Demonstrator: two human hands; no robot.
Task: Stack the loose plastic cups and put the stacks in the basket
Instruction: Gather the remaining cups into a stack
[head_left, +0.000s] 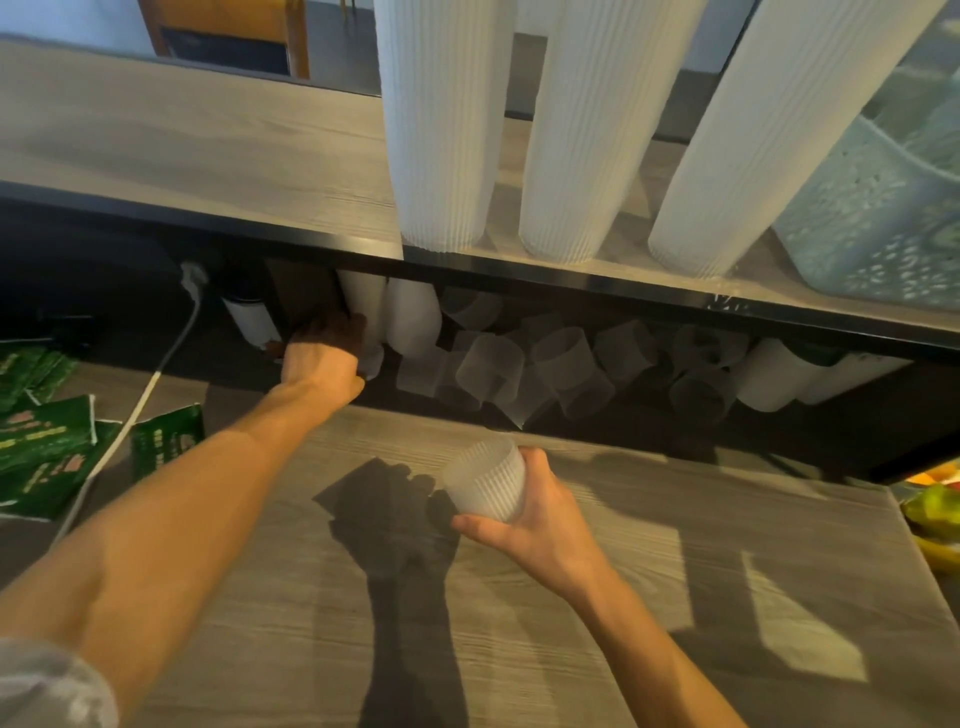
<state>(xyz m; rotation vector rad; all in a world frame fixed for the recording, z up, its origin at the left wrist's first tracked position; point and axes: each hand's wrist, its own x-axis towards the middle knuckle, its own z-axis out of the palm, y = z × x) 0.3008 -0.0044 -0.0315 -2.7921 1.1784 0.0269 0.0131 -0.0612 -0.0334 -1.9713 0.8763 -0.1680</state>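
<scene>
Wood-look counters fill the room, one low and one high. Right hand (524, 512) wraps round a short, ribbed, see-through stack (485, 480) just above the low top. Left hand (324, 358) reaches far past it and grips a cup (371, 358) under the high shelf. Beside that grip lie many thin, clear loose cups (519, 369). Up right stands a holey basket (872, 228). I think most work is left.

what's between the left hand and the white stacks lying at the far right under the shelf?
Head view: a jumble of loose clear cups fills the stretch between the left hand and the white stacks under the shelf.
</scene>
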